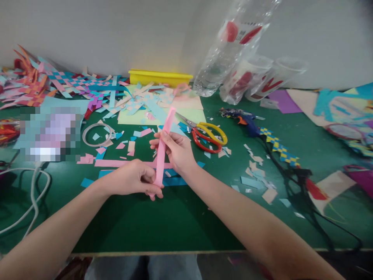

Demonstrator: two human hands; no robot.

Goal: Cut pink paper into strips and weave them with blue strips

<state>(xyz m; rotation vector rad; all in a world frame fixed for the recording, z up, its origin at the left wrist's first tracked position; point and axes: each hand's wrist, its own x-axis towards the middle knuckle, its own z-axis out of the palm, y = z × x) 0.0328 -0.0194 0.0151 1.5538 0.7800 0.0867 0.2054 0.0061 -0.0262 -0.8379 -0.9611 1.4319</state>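
A pink paper strip [160, 165] is held between both hands over the green table, slanting up and away from me. My left hand [138, 178] pinches its near end between thumb and fingers. Higher up the strip, my right hand [178, 151] grips it with the thumb on top, and the far end sticks out beyond. Beneath the hands lie another pink strip [116, 163] and a blue strip [175, 181], both partly covered. Just past my right hand rest scissors [208, 137] with red and yellow handles, blades partly open.
A tape roll [97, 135] and a blurred-out phone [52, 134] with a white cable lie left. Paper scraps and woven strips spread along the back by a yellow holder [160, 77]. Right are plastic-wrapped cups [243, 79], a glue gun [247, 124] with black cord, and a woven blue-yellow strip [279, 147].
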